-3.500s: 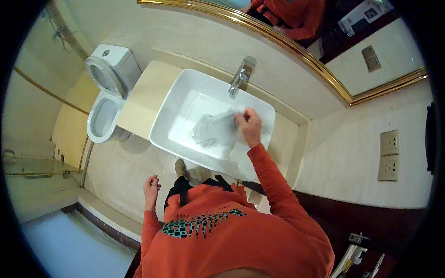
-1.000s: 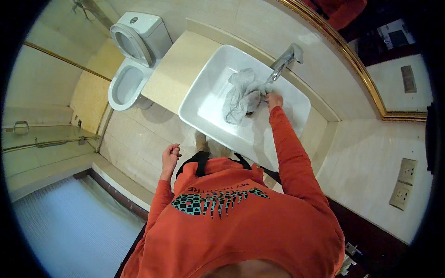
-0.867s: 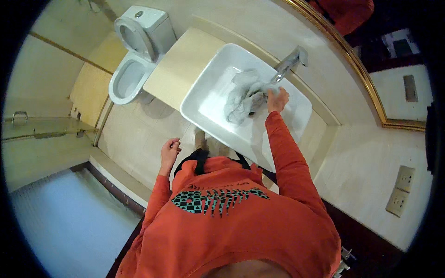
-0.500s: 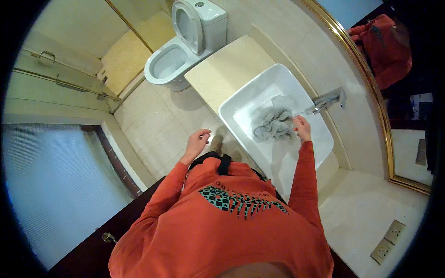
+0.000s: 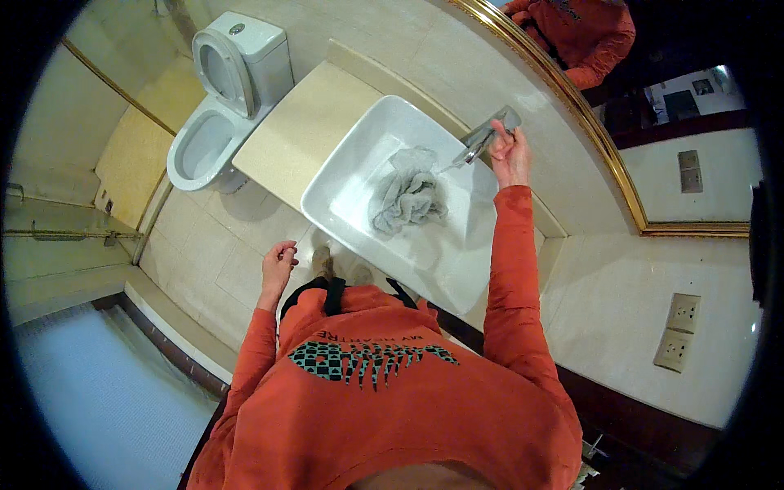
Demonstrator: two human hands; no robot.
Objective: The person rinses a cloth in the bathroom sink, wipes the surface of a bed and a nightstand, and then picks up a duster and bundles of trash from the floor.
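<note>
A wet grey cloth [image 5: 407, 200] lies crumpled in the white rectangular sink [image 5: 343, 175], below the spout. My right hand [image 5: 510, 157] is up at the chrome faucet [image 5: 474, 145], its fingers on the lever end by the wall. A thin stream of water seems to leave the spout toward the cloth. My left hand [image 5: 279, 266] hangs in the air left of the sink's near edge, fingers loosely bent and apart, holding nothing that I can see.
A beige counter [image 5: 298, 131] runs left from the sink to a toilet [image 5: 204, 147] with its lid up. A gold-framed mirror [image 5: 572, 98] stands on the wall behind the faucet. Wall sockets [image 5: 677, 332] are at the right, and a glass partition [image 5: 73, 237] at the left.
My right hand has gone from beside the cloth up to the faucet lever. The cloth stays in the sink. My left hand still hangs free, and the whole view has shifted.
</note>
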